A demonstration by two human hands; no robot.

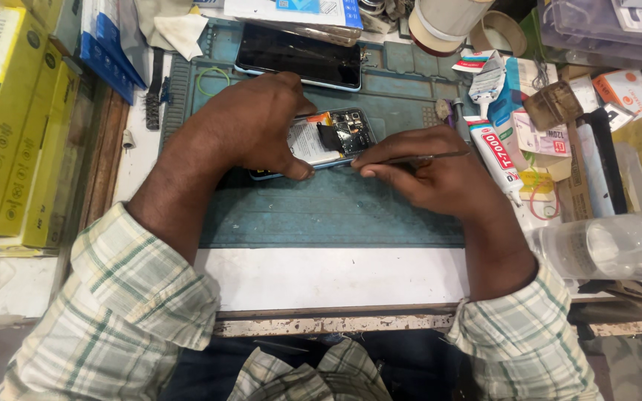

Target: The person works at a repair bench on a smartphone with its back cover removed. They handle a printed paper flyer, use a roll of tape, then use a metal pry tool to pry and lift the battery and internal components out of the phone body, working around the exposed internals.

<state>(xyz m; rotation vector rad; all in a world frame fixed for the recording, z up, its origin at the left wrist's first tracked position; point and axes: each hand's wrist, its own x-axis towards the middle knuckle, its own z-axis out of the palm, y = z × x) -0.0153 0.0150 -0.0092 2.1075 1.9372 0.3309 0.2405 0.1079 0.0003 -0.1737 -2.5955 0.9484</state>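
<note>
- Cluttered repair bench seen from above: a teal work mat (336, 212) covers the middle, with yellow boxes (9, 134) stacked along the left edge and tubes, packets and a clear plastic jar (611, 245) crowding the right.
- On the mat lies an opened smartphone (332, 141), back cover already off, so the white battery label, an orange flex strip and the dark camera block at its upper right end are exposed.
- Judging by that, opening the case is done; the internal parts look to be in place, so work on them seems at an early stage.
- The left hand (250, 126) is curled over the phone's left half, thumb pressed on the near edge and fingers on the far edge, pinning it flat to the mat.
- The right hand (432, 174) pinches a thin metal tool (425, 158), probably tweezers; thumb and forefinger close around it just beside the phone's lower right corner. The working tip is hidden by the fingertips.
- So the phone sits between both hands, under the left and touching or nearly touching the right.
- A second phone (299, 56), dark screen up, rests farther back on the mat, beyond the left hand.
- A tube of adhesive (495, 156) lies just right of the right hand.
</note>
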